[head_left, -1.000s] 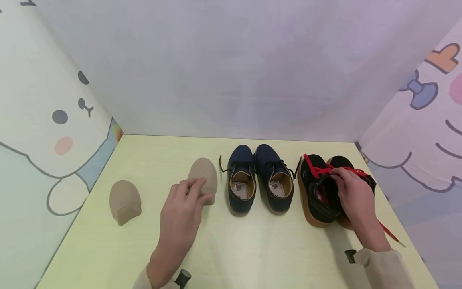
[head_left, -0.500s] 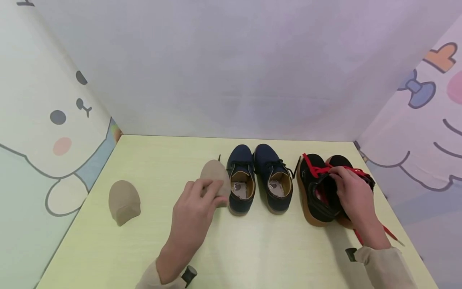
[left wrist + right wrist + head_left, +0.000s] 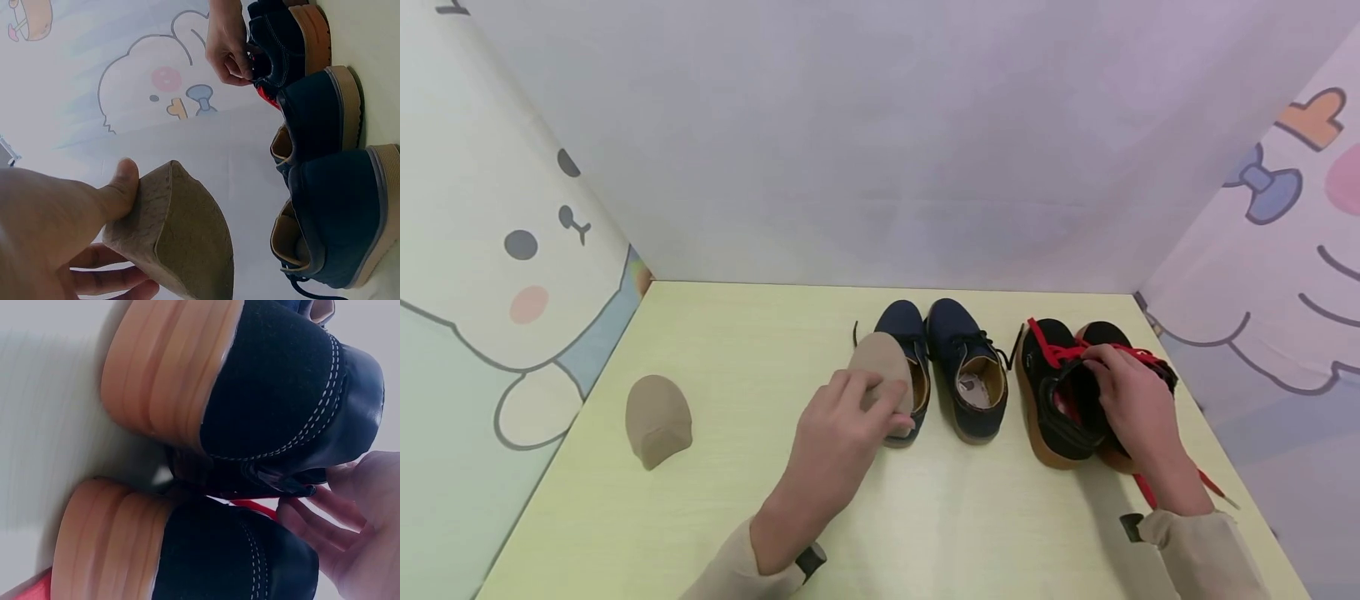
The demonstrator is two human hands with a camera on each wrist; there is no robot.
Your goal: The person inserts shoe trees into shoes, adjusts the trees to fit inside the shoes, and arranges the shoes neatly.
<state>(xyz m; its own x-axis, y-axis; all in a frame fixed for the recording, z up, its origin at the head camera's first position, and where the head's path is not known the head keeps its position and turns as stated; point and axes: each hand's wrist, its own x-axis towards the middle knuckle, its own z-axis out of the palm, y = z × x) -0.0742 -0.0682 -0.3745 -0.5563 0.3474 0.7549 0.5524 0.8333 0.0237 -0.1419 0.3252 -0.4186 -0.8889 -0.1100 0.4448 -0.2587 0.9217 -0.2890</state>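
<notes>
My left hand (image 3: 838,437) holds a beige moulded shoe insert (image 3: 880,357) between thumb and fingers, raised over the left navy shoe (image 3: 898,317). The insert overlaps that shoe's opening in the head view; its hollow-looking blunt end (image 3: 140,215) faces the thumb in the left wrist view. Beside it stands the right navy shoe (image 3: 953,327), its printed insole showing. On the right, my right hand (image 3: 1138,408) pinches the collar of a black shoe (image 3: 1041,417) with red laces and a tan sole. Its mate (image 3: 212,556) lies close against it, partly hidden under the hand.
A second beige shoe insert (image 3: 658,417) lies at the left of the pale yellow table (image 3: 730,333). A loose red lace (image 3: 1216,486) trails off to the right. A pale cloth backdrop (image 3: 880,167) closes the rear, and cartoon-printed panels (image 3: 535,317) flank both sides.
My left hand has carried the shoe insert to the right, from the bare table beside the navy shoes to over the left one. The right hand stays at the black shoe.
</notes>
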